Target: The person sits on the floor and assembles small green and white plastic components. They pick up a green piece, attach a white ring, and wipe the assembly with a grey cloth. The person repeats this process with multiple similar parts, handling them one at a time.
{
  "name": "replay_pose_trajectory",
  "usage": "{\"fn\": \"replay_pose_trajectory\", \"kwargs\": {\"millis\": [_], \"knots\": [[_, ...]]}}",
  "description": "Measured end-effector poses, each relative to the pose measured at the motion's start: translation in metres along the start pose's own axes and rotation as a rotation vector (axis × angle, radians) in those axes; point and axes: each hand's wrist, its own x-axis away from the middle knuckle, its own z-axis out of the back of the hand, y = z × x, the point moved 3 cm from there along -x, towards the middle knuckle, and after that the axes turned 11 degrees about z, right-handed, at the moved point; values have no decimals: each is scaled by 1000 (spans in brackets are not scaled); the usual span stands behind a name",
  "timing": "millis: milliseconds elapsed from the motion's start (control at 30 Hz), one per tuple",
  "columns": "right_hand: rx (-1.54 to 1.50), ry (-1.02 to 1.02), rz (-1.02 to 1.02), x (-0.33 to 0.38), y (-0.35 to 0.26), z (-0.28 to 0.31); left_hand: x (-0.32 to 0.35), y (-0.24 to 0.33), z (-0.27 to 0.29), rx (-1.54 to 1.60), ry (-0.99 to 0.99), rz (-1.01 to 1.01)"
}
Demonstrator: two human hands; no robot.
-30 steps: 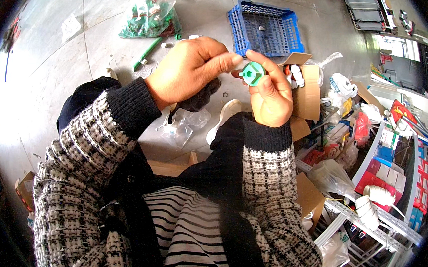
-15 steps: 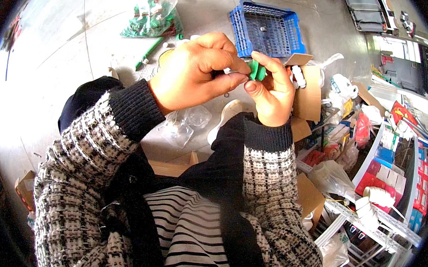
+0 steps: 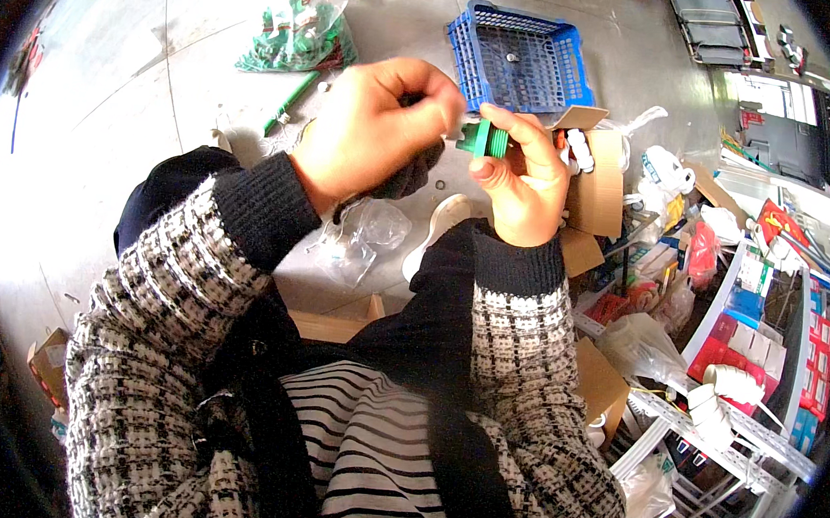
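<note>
In front of me my right hand grips a green threaded plastic pipe plug between thumb and fingers, its ribbed thread toward the palm. Just left of it, my left hand is curled closed, fingertips blurred beside the plug's narrow end. A whitish bit shows at those fingertips; what the left hand holds is hidden. Dark shapes under this hand are too unclear to name.
A blue plastic crate lies beyond my hands, with a clear bag of green fittings to its left. A green pipe rests on the floor. An open cardboard box stands right, near cluttered shelving.
My left hand has drawn slightly back to the left from the plug and turned, its fingers curling more. The plug has tilted and its narrow end now shows. My right hand stays nearly still.
</note>
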Motion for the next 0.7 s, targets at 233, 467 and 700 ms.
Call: {"fn": "replay_pose_trajectory", "kwargs": {"millis": [233,467,700], "knots": [[-296,103,-16,2,3,-4,-2,-6,1,199,117,-44],[-242,126,114,0,6,-4,7,-6,-9,94,-261,152],[-20,46,165,1,9,-4,5,-7,-14,134,-238,77]]}}
